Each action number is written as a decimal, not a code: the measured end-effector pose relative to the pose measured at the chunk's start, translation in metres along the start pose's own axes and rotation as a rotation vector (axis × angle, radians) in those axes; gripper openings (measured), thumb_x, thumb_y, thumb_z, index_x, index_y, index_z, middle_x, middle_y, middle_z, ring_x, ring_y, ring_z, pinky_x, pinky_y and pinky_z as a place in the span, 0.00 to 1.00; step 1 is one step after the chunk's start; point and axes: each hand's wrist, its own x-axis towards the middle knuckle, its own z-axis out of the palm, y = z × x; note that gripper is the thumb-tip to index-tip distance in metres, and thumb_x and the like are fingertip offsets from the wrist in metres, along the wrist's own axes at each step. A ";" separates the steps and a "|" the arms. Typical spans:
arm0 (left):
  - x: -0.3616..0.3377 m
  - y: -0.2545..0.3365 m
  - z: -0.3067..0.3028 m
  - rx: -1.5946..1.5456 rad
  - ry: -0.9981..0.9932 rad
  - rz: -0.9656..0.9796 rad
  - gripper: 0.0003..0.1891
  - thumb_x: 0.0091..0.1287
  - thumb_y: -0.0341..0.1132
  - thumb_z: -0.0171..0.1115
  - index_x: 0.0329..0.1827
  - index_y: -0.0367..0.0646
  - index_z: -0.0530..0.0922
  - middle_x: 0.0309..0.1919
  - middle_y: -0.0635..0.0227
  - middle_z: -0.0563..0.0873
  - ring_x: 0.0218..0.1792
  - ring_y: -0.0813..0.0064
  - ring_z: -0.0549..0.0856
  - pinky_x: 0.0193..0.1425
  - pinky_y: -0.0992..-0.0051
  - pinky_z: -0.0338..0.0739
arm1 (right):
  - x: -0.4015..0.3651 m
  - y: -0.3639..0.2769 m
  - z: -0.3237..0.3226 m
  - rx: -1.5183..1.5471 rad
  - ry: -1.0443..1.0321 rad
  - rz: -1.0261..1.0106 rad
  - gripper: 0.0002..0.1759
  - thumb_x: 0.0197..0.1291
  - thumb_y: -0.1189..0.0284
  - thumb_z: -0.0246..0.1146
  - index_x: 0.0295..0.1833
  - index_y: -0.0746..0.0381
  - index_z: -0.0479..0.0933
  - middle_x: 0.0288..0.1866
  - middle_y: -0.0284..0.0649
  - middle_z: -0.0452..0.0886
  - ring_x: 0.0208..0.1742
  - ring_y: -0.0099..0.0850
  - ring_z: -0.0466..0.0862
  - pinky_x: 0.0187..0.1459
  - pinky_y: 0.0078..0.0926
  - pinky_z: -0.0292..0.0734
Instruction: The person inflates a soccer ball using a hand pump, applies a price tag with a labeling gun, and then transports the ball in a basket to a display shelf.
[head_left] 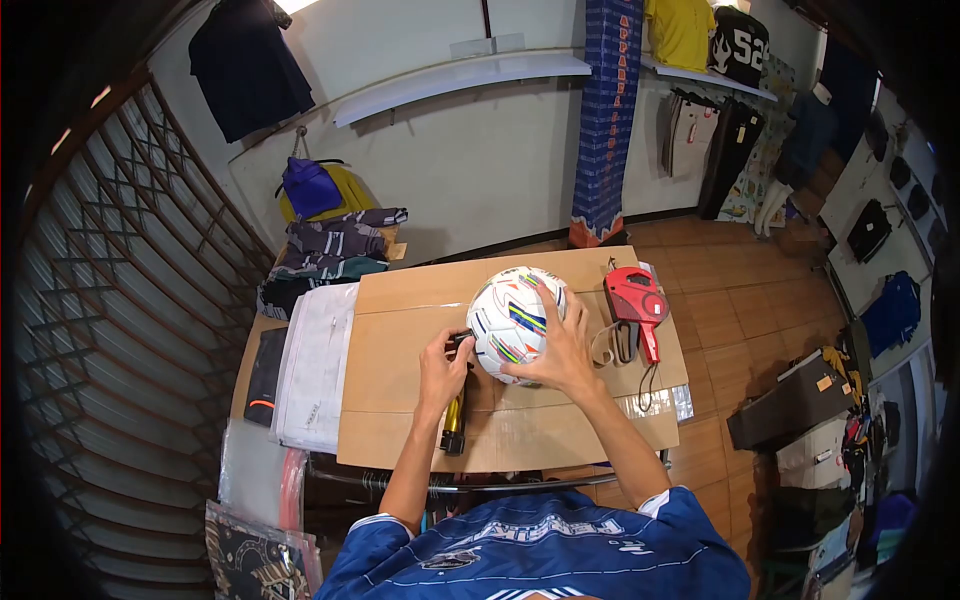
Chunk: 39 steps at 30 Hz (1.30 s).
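Note:
A white ball [493, 318] with coloured markings rests on a brown cardboard sheet [400, 300]. Spread over the ball's right side are the fingers of my right hand [562, 350], with the thumb at its lower edge. At the ball's left side, my left hand [443, 365] pinches a small black piece [458, 340]. Below that hand lies a yellow and black pump-like tool [454, 425], partly hidden by the hand and wrist. Whether the black piece touches the ball is hard to tell.
A red handheld device [638, 297] lies right of the ball, beside a tape roll [603, 345] and a dark looped item. Plastic-wrapped white packages [318, 360] and folded clothes [335, 245] are at the left. A metal rail [480, 487] runs along the near edge.

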 end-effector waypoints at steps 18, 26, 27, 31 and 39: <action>-0.008 0.005 -0.002 0.190 0.046 0.089 0.12 0.79 0.32 0.66 0.56 0.31 0.84 0.41 0.52 0.92 0.41 0.66 0.92 0.48 0.67 0.85 | -0.005 -0.003 0.007 -0.001 0.021 -0.019 0.79 0.27 0.46 0.90 0.88 0.54 0.56 0.81 0.69 0.54 0.81 0.72 0.57 0.78 0.72 0.60; -0.005 0.013 -0.010 0.202 0.033 0.131 0.10 0.74 0.30 0.70 0.51 0.31 0.87 0.40 0.48 0.90 0.40 0.55 0.92 0.45 0.62 0.84 | -0.006 -0.004 0.008 -0.045 0.015 -0.026 0.81 0.27 0.44 0.90 0.87 0.57 0.55 0.80 0.70 0.54 0.80 0.71 0.57 0.77 0.72 0.61; -0.003 0.014 -0.010 0.209 0.030 0.144 0.09 0.74 0.29 0.70 0.50 0.31 0.87 0.40 0.47 0.90 0.40 0.54 0.92 0.45 0.62 0.84 | -0.007 -0.005 0.008 -0.049 0.013 -0.024 0.81 0.27 0.44 0.90 0.87 0.57 0.55 0.80 0.70 0.54 0.80 0.71 0.57 0.77 0.72 0.61; -0.002 0.016 -0.010 0.251 -0.006 0.144 0.07 0.74 0.27 0.67 0.46 0.30 0.83 0.39 0.46 0.89 0.39 0.52 0.91 0.43 0.60 0.83 | -0.007 -0.008 0.010 -0.068 0.015 -0.023 0.80 0.27 0.44 0.90 0.87 0.57 0.55 0.81 0.69 0.55 0.81 0.70 0.58 0.77 0.71 0.61; 0.004 -0.006 -0.016 0.253 -0.040 0.209 0.07 0.76 0.28 0.63 0.42 0.32 0.78 0.32 0.48 0.87 0.33 0.54 0.88 0.39 0.60 0.81 | -0.007 -0.019 0.012 -0.079 0.010 -0.022 0.79 0.26 0.47 0.90 0.88 0.50 0.56 0.82 0.68 0.55 0.81 0.73 0.57 0.77 0.72 0.62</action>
